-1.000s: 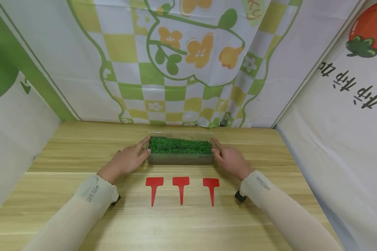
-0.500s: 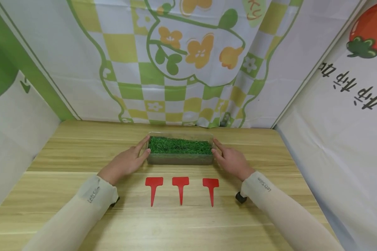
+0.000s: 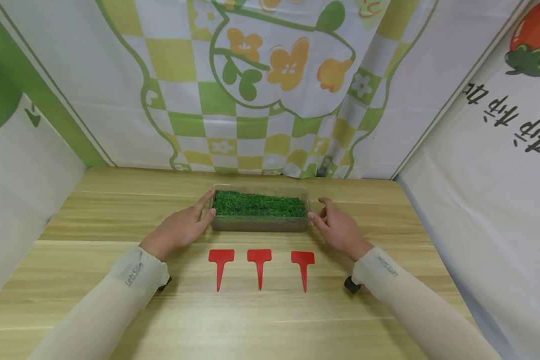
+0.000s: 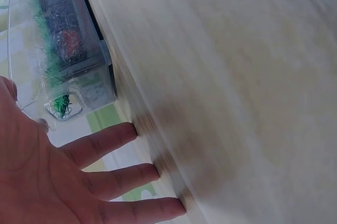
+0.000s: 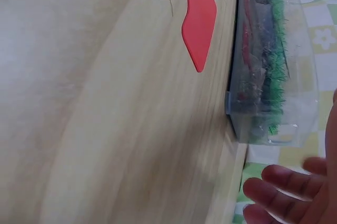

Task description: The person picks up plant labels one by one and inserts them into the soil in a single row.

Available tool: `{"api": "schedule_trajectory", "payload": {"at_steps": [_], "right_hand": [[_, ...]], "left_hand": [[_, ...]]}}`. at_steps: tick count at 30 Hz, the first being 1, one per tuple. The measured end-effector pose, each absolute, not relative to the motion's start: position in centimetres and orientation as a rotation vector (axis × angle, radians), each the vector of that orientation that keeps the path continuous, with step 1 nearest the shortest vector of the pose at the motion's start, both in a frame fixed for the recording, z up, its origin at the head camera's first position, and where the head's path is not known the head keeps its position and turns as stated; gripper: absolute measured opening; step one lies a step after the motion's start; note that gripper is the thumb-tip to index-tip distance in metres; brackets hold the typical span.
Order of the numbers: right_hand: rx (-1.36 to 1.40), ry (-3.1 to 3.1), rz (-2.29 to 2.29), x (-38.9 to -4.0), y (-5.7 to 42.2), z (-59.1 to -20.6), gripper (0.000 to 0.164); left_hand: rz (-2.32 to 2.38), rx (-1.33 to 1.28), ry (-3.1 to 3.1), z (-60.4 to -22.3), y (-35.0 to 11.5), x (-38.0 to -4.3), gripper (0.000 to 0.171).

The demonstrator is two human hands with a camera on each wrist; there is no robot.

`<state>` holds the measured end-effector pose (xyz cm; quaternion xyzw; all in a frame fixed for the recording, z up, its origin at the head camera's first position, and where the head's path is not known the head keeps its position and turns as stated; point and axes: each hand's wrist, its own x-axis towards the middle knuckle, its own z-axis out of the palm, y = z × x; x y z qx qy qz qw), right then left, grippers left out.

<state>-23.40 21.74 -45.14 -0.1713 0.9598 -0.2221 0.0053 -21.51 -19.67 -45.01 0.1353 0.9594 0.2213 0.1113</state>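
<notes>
A clear plastic box (image 3: 260,225) filled with green artificial grass (image 3: 252,204) sits toward the back of the table. My left hand (image 3: 180,230) touches its left end with thumb and index finger. In the left wrist view, the other fingers (image 4: 118,182) stretch out straight below the box. At the right end, my right hand (image 3: 339,230) holds nothing; its thumb tip is at or just beside the corner, and its index finger stands apart from the wall. Three red T-shaped plant labels, left (image 3: 221,256), middle (image 3: 259,255) and right (image 3: 303,258), lie in front of the box.
The wooden table (image 3: 252,325) ends at the back against a checked, flowered curtain (image 3: 225,125). White fabric panels (image 3: 477,200) stand at both sides.
My right hand has drawn slightly right, its index finger coming off the box's end. My left hand stays at the other end. The head view has tilted a little downward.
</notes>
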Motion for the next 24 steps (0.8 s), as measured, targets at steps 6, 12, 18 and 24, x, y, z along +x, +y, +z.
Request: {"api": "schedule_trajectory", "payload": {"at_steps": [6,12,18,24], "right_hand": [[-0.638,2.999,-0.614,-22.0,22.8,-44.5,0.043],[-0.742,2.875,-0.516,-20.9,23.1,-44.8,0.046],[-0.835,2.794,-0.462,-19.6,22.4,-45.1,0.059],[-0.895,2.708,-0.355,-18.2,21.3,-45.3,0.080]], "left_hand": [[0.637,0.394,2.818,-45.2,-19.6,-21.5,0.068],[0.640,0.392,2.822,-45.3,-19.8,-21.6,0.068],[0.652,0.400,2.813,-45.2,-19.8,-21.7,0.068],[0.655,0.402,2.808,-45.1,-19.7,-21.5,0.068]]}}
